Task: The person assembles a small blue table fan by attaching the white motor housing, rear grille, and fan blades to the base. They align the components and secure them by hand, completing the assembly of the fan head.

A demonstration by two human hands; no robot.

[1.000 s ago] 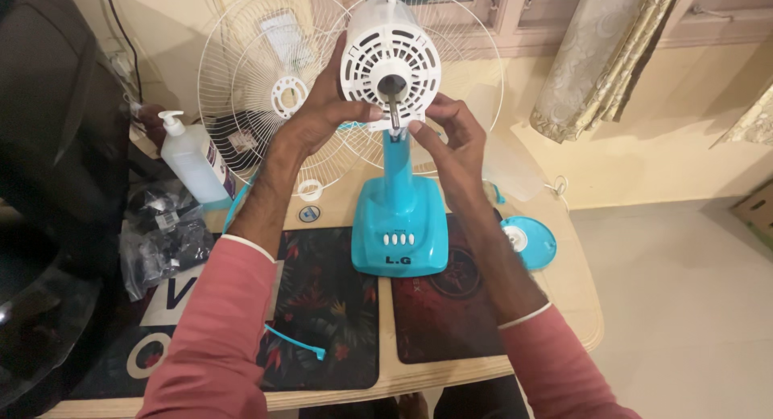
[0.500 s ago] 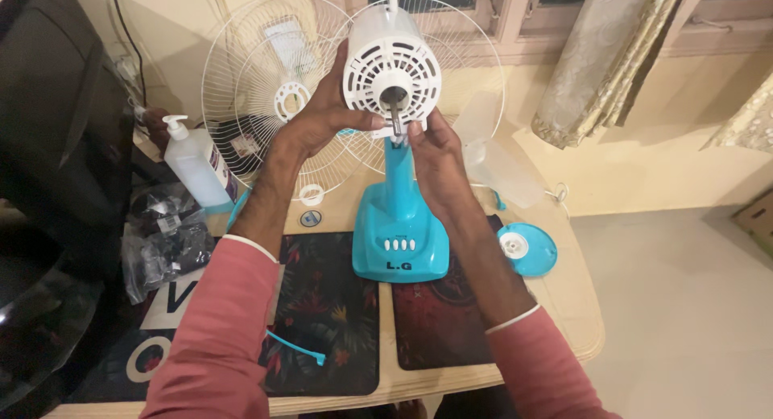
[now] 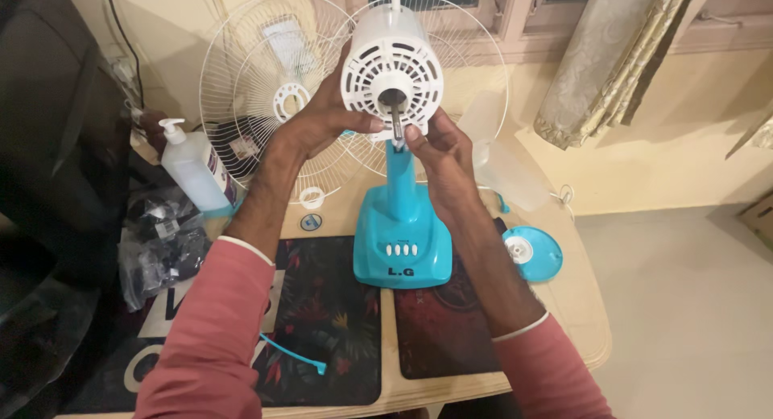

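Note:
A table fan with its guards and blade taken off stands on the table, with a turquoise base point(image 3: 401, 246) and a white motor housing point(image 3: 392, 58) on top. My left hand point(image 3: 326, 113) grips the left side of the housing, thumb across its lower front. My right hand point(image 3: 435, 145) is just below the housing, its fingertips pinched on the metal motor shaft point(image 3: 395, 117) that sticks out toward me. Both sleeves are pink.
Two white wire fan guards point(image 3: 266, 81) lean against the wall behind the fan. A clear fan blade point(image 3: 503, 165) and a turquoise round cap point(image 3: 531, 254) lie to the right. A pump bottle point(image 3: 193, 169), dark plastic bags point(image 3: 161, 238), patterned mats point(image 3: 330, 306) and a turquoise strip point(image 3: 294, 353) lie left and near.
My right hand has turned slightly at the shaft, fingers curling up under the housing. The view shifted a little; the fan and my left hand stay in place.

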